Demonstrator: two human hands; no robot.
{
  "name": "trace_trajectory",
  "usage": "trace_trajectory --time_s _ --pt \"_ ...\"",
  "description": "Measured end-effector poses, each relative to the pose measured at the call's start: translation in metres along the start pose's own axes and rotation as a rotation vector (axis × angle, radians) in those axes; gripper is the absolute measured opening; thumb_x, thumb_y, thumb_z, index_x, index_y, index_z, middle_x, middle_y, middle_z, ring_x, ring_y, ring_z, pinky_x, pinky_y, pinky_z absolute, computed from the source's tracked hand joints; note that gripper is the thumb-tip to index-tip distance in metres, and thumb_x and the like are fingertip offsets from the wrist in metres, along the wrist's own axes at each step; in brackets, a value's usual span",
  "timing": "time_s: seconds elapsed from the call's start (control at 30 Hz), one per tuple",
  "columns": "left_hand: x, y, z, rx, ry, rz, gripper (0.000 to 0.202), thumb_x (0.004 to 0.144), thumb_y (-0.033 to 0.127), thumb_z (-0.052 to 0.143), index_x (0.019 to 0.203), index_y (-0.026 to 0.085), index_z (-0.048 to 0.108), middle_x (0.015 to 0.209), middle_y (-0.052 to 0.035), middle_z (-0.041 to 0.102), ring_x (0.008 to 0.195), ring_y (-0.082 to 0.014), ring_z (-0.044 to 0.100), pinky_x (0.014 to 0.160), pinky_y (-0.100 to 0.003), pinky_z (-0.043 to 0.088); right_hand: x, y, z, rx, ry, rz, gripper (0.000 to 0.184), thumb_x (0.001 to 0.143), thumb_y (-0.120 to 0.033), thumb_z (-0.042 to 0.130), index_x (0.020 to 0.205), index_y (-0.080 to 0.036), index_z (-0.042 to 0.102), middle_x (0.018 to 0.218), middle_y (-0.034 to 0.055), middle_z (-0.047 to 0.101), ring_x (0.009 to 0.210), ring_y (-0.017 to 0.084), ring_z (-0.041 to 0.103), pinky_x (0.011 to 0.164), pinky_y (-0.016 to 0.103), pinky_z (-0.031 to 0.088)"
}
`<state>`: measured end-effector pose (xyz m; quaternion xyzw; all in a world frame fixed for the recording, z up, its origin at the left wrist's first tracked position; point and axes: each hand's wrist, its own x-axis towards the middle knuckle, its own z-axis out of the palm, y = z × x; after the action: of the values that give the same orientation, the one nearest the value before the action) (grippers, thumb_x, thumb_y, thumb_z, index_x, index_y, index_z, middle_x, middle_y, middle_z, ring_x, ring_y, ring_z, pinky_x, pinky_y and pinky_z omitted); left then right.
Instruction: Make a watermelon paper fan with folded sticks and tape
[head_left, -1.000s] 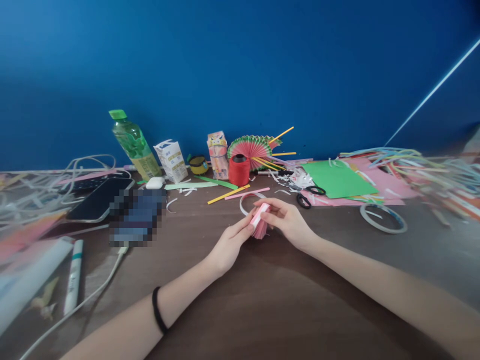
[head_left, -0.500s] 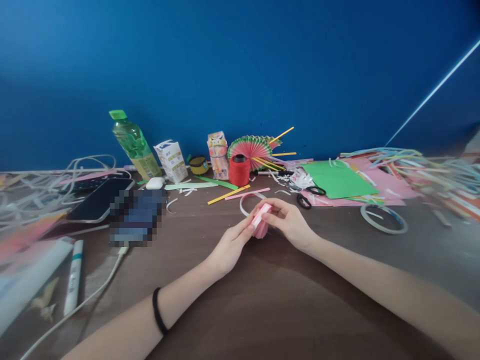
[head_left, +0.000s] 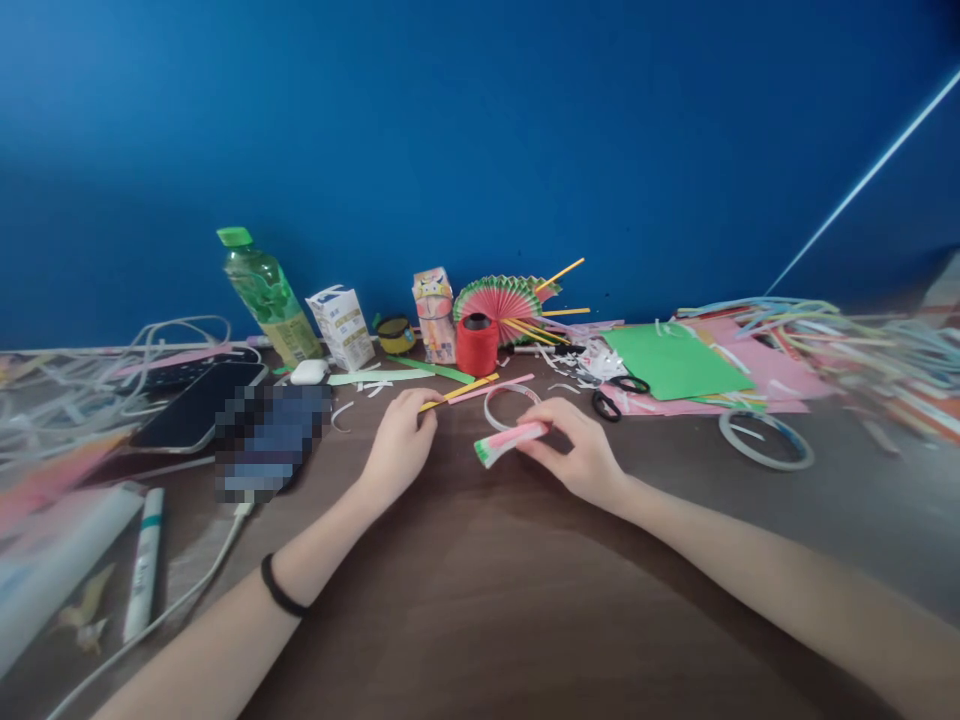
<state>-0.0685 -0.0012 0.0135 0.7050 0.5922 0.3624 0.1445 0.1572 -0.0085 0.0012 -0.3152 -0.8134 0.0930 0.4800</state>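
Between the thumb and fingers of my right hand [head_left: 577, 450] is a folded paper fan [head_left: 510, 440], pink and white with a green end that points left. My left hand [head_left: 401, 440] is closed around the near end of a thin yellow stick [head_left: 469, 388], which lies on the table. Beside that stick runs a pink paper strip [head_left: 510, 385]. A roll of clear tape [head_left: 489, 412] lies just behind the folded fan, partly covered by my right hand. Farther back stand a red thread spool [head_left: 477, 346] and an opened pink and green paper fan [head_left: 491, 298].
At the back left are a green bottle [head_left: 270, 305], a white carton [head_left: 341, 328] and phones [head_left: 199, 405]. Black-handled scissors [head_left: 606, 405], green paper [head_left: 679, 360] and another tape roll [head_left: 765, 440] lie right. A marker [head_left: 144, 565] and charging cable [head_left: 202, 580] are front left.
My left hand has let go of the folded fan and moved left to the yellow stick. My right hand keeps the fan, now turned so its green end shows.
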Motion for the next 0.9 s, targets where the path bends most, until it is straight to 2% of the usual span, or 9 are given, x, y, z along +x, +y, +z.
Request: trace_trajectory --time_s 0.13,0.27,0.33,0.4,0.43,0.57,0.7,0.8,0.9 --pt "0.002 -0.001 -0.002 0.053 -0.065 0.037 0.023 0.083 0.020 0.036 0.090 0.019 0.058 0.099 -0.0057 0.061 0.101 -0.0207 0.053 0.094 -0.038 0.039 -0.005 -0.002 0.004 -0.052 -0.140 -0.254 0.013 0.080 -0.027 0.059 0.091 -0.019 0.056 0.087 0.0058 0.064 0.085 0.017 0.059 0.076 0.031 0.048" --pt "-0.007 0.018 -0.002 -0.049 -0.322 0.261 0.026 0.085 0.035 0.042 0.102 0.020 0.055 0.109 -0.0055 0.059 0.108 -0.0200 0.050 0.098 -0.038 0.036 -0.008 0.000 0.007 -0.016 -0.323 -0.260 0.016 0.085 -0.029 0.052 0.096 -0.018 0.055 0.100 0.0090 0.061 0.092 0.016 0.058 0.080 0.029 0.049" --pt "-0.013 0.025 -0.002 -0.095 -0.466 0.364 0.046 0.074 0.041 0.059 0.115 0.021 0.049 0.126 -0.0070 0.049 0.120 -0.0223 0.040 0.102 -0.038 0.032 -0.008 0.000 0.006 0.034 -0.402 -0.246 0.016 0.085 -0.027 0.051 0.097 -0.018 0.054 0.104 0.0095 0.059 0.097 0.016 0.056 0.083 0.028 0.048" --pt "-0.018 0.029 -0.003 -0.110 -0.577 0.368 0.071 0.064 0.041 0.069 0.125 0.022 0.040 0.133 -0.0087 0.042 0.123 -0.0245 0.037 0.102 -0.039 0.033 -0.006 -0.002 0.004 0.088 -0.454 -0.231 0.017 0.084 -0.026 0.052 0.100 -0.018 0.053 0.107 0.0094 0.058 0.102 0.016 0.054 0.086 0.029 0.046" --pt "-0.019 0.030 -0.003 -0.100 -0.607 0.358 0.075 0.063 0.040 0.070 0.128 0.023 0.037 0.132 -0.0090 0.043 0.121 -0.0250 0.039 0.100 -0.039 0.034 -0.006 -0.003 0.003 0.109 -0.464 -0.220 0.020 0.083 -0.025 0.053 0.101 -0.018 0.052 0.107 0.0092 0.057 0.104 0.017 0.053 0.088 0.030 0.046" --pt "-0.023 0.034 -0.004 0.039 -0.557 0.345 0.062 0.072 0.030 0.059 0.129 0.024 0.037 0.123 -0.0086 0.051 0.111 -0.0253 0.047 0.096 -0.041 0.036 -0.001 0.000 -0.001 0.116 -0.351 -0.130 0.026 0.079 -0.012 0.047 0.103 -0.020 0.050 0.103 0.0084 0.057 0.101 0.018 0.052 0.088 0.035 0.044" --pt "-0.022 0.033 -0.004 0.188 -0.511 0.413 0.057 0.072 0.022 0.052 0.128 0.025 0.041 0.122 -0.0069 0.051 0.112 -0.0254 0.044 0.096 -0.042 0.034 0.000 0.014 0.000 -0.103 -0.194 0.081 0.035 0.070 0.001 0.036 0.092 -0.020 0.054 0.095 0.0077 0.057 0.094 0.022 0.051 0.085 0.041 0.040" --pt "-0.020 0.029 -0.005 0.275 -0.493 0.433 0.053 0.068 0.017 0.049 0.120 0.026 0.048 0.121 -0.0055 0.050 0.112 -0.0254 0.042 0.096 -0.041 0.033 0.000 0.023 0.003 -0.248 -0.228 0.190 0.036 0.066 0.000 0.041 0.092 -0.020 0.056 0.103 0.0080 0.057 0.101 0.026 0.047 0.086 0.045 0.036" --pt "-0.017 0.024 -0.004 0.377 -0.418 0.390 0.048 0.067 0.014 0.046 0.113 0.023 0.051 0.117 -0.0065 0.051 0.109 -0.0261 0.044 0.092 -0.041 0.037 -0.001 0.027 0.005 -0.257 -0.272 0.216 0.021 0.072 -0.009 0.049 0.089 -0.020 0.057 0.107 0.0076 0.057 0.104 0.026 0.045 0.086 0.045 0.035"
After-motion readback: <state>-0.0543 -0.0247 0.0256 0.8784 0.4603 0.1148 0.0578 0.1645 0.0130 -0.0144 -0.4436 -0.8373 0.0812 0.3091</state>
